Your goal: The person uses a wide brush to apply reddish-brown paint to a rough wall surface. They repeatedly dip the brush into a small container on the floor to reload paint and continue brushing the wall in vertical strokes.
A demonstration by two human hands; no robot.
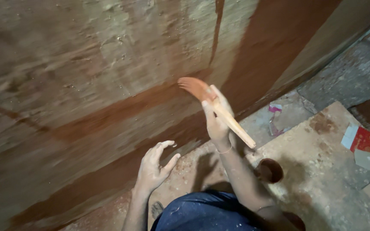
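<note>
Wall: rough plastered wall (86,85) filled most of the view, grey-brown, with darker wet reddish-brown bands running across it and a thin drip line near the top.
Floor: dusty concrete floor (322,171) lay at the lower right, stained with reddish patches.
Clothing: dark blue trousers (202,214) showed at the bottom edge, between the forearms.
Right hand: right hand (215,122) was raised in front of the wall, its fingers clamped around the wooden handle of a paintbrush (213,102).
Paintbrush: it was held just at the wall's dark band; the reddish-brown bristles pointed up and left, and the pale handle stuck out down and right past the hand. Whether the bristles touched the wall could not be told.
Left hand: left hand (155,164) hung lower, near the wall's base, holding nothing, fingers apart and loosely curled.
Pot: small round pot (270,170) of dark reddish liquid stood on the floor just right of the right forearm.
Scraps: red-and-white card (365,141) and a pink wrapper (275,117) lay further off.
</note>
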